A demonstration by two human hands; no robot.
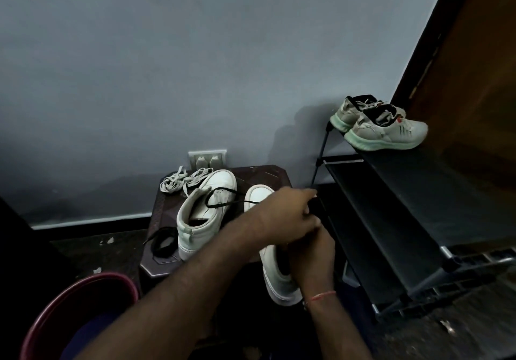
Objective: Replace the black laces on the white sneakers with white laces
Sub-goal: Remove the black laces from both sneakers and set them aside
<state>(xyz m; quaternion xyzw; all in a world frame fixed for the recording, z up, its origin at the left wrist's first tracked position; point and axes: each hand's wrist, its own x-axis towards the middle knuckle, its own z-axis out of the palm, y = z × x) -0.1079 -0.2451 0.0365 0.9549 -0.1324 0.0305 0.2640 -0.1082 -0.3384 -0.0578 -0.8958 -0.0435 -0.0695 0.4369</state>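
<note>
At bottom left, a maroon tub (pixel 69 303), cut off by the frame edge, on a dark speckled floor (pixel 92 248). Just right of it, a small dark brown tabletop (pixel 268 175) set against a grey wall (pixel 195 66), a wall socket (pixel 207 160) right behind its far edge. On the far left corner, white laces (pixel 181 181) in a loose heap. On the near left corner, a coiled black lace (pixel 164 242), close to the edge. Between them, upright and toe to the wall, the first sneaker (pixel 206 206), a loose black strand (pixel 220 200) looped across its tongue. Further right, the second sneaker (pixel 276 276), toe over the tabletop, heel out past its near edge. Over its middle, the left hand (pixel 290 217), fingers curled, fingertips at something dark; pinching or not, cannot tell. Beneath, the right hand (pixel 312 256), wrapped round the shoe's collar, red thread at the wrist. Only a narrow gap between the hands and a black shoe rack (pixel 391 206) at right. On its top shelf, a pale pair of running shoes (pixel 385 130), markings too small to read. Far right, a brown wooden door (pixel 474 80).
</note>
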